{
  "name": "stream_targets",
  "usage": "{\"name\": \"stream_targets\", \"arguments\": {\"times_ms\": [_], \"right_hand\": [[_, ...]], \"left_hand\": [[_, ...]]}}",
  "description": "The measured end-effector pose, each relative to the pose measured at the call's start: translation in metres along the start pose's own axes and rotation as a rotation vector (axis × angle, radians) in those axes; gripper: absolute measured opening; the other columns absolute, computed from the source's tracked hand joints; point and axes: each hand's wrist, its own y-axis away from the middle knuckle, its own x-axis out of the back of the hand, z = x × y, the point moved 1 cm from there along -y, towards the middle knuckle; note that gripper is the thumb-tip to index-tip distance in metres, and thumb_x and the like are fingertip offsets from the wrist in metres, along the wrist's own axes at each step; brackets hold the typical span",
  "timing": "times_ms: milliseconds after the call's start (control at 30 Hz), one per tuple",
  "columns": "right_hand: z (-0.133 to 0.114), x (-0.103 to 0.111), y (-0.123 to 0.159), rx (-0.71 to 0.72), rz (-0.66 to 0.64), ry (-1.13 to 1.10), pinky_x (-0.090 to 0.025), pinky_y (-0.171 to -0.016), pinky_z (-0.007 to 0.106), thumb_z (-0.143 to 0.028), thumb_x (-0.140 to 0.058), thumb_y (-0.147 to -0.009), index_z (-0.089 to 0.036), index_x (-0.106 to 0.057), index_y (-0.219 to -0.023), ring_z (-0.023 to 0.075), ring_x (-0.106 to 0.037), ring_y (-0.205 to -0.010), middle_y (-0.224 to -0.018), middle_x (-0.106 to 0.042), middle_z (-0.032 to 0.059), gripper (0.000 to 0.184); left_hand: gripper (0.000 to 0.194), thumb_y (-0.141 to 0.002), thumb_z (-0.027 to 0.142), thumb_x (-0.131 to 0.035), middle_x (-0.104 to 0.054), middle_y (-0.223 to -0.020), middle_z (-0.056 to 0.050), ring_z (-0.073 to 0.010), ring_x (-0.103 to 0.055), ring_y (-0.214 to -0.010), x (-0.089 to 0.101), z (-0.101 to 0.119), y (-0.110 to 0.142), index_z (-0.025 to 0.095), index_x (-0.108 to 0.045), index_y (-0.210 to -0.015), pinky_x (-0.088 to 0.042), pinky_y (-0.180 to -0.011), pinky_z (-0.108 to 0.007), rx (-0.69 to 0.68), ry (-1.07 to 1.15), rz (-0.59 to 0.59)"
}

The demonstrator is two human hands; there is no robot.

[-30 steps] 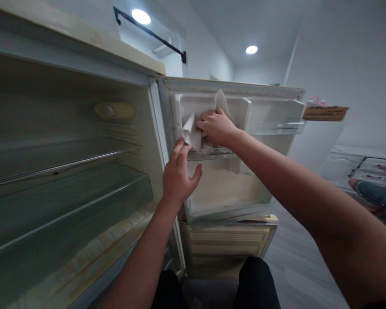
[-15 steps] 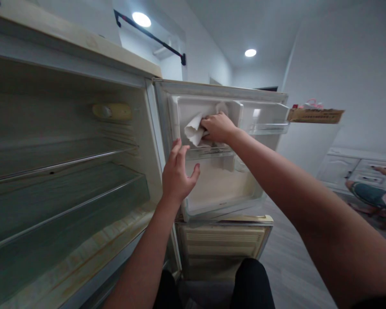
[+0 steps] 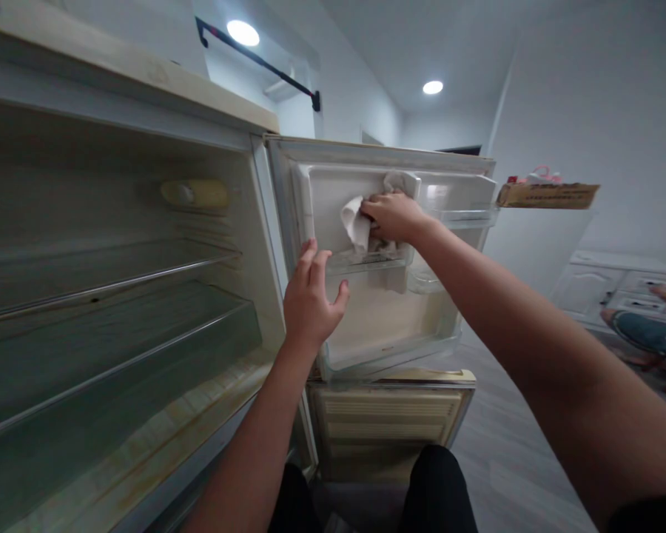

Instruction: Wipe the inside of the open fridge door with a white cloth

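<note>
Right hand [image 3: 393, 216], fingers clenched on white cloth [image 3: 356, 222], wiping upper door bin [image 3: 333, 194]. Left hand [image 3: 309, 300], fingers spread, at seven o'clock bracing the door; lower bin [image 3: 388, 348] apparently not yet wiped.

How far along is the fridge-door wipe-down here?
Done: hard to judge. In hand: the right hand presses a white cloth into the upper compartment of the fridge door; the left hand steadies the door's edge. Left: the stained yellowish fridge floor.

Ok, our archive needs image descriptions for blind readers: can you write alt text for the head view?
A person's right hand presses a white cloth against the inside of an open fridge door, while the left hand rests open against the door's inner edge. The wire shelves of the fridge beside it hold nothing.
</note>
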Motion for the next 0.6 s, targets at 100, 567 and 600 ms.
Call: {"name": "stream_targets", "arguments": {"times_ms": [100, 567, 600], "right_hand": [[-0.004, -0.004, 0.005, 0.078, -0.102, -0.008, -0.043, -0.093, 0.036, -0.028, -0.063, -0.087, -0.015, -0.070, -0.120, 0.0289, -0.066, -0.109, -0.121, -0.071, 0.0164, 0.037], [-0.026, 0.044, -0.005, 0.223, 0.269, -0.635, -0.037, -0.073, 0.024, -0.023, -0.046, -0.093, -0.008, -0.067, -0.097, 0.0115, -0.049, -0.078, -0.085, -0.063, 0.0016, 0.026], [-0.025, 0.054, 0.002, 0.227, 0.369, -0.678, -0.038, -0.075, 0.024, -0.024, -0.042, -0.095, -0.008, -0.066, -0.098, 0.0117, -0.050, -0.081, -0.086, -0.062, 0.0013, 0.028]], "left_hand": [[0.053, -0.088, 0.026, -0.066, -0.045, -0.156, -0.016, -0.0302, -0.041, -0.148, -0.001, 0.000, 0.000, 0.023, -0.046, -0.137, -0.042, -0.120, -0.049, 0.010, 0.021, 0.016], [0.055, -0.090, 0.028, -0.063, -0.043, -0.158, -0.015, -0.0279, -0.037, -0.151, 0.008, -0.003, 0.001, 0.021, -0.045, -0.141, -0.037, -0.123, -0.046, 0.017, 0.079, -0.040], [0.055, -0.089, 0.027, -0.063, -0.042, -0.158, -0.015, -0.0280, -0.037, -0.151, 0.009, -0.004, 0.002, 0.021, -0.045, -0.141, -0.036, -0.123, -0.047, 0.010, 0.078, -0.041]]}}
